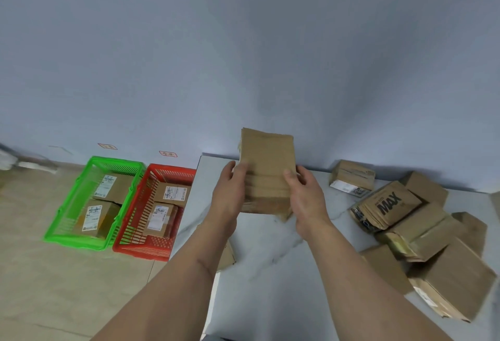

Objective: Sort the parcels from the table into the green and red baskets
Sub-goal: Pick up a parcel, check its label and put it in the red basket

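Pale blue-grey wall behind, white marbled bench [270,259] below, beige tiled floor [40,273] to the left. Plain brown cardboard parcel [266,167] held upright above the bench, left hand [230,191] and right hand [305,194] each with a closed grip on one side edge. Loose heap of brown cardboard parcels [422,237] at the bench's right end. Green plastic basket [67,237] and red plastic basket [140,251] touching side by side on the floor, each with two labelled parcels inside.
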